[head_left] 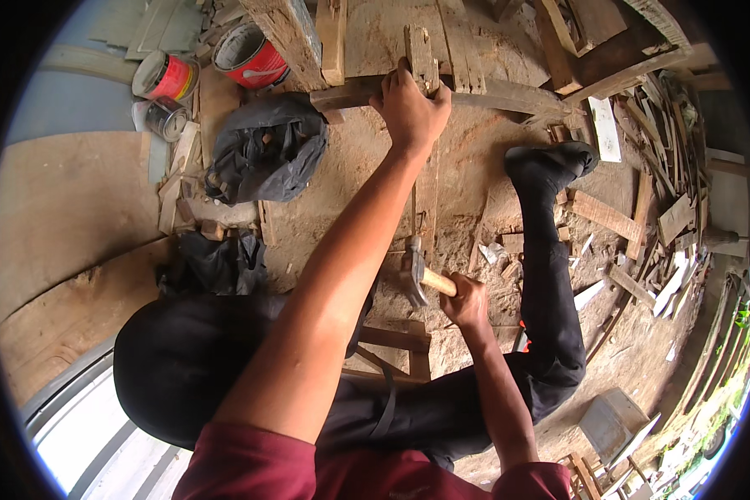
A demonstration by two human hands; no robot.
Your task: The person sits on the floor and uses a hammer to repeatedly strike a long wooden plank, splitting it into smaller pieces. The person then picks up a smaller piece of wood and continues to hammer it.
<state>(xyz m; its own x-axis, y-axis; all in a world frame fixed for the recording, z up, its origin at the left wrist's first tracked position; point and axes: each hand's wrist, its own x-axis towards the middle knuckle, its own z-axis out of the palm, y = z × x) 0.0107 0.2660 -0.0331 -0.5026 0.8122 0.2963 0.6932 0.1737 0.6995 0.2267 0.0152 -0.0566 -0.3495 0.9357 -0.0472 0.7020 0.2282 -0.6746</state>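
Note:
My left hand (412, 112), arm stretched forward, grips a short upright wood block (422, 57) where it meets a long wooden rail (508, 97). Its thumb and fingers press around the joint. Lower and to the right, my right hand (465, 300) is closed around the wooden handle of a claw hammer (438, 282). The hammer's metal head points left, well apart from the rail and close to my left forearm. Part of the block and the rail is hidden behind my left hand.
Red paint cans (262, 62) and black plastic bags (271, 150) lie at the left. A wooden frame (625, 71) stands at the far right, above heaped wood scraps (608, 217). My black-clad leg (542, 275) stretches forward on the right. A metal box (612, 425) sits lower right.

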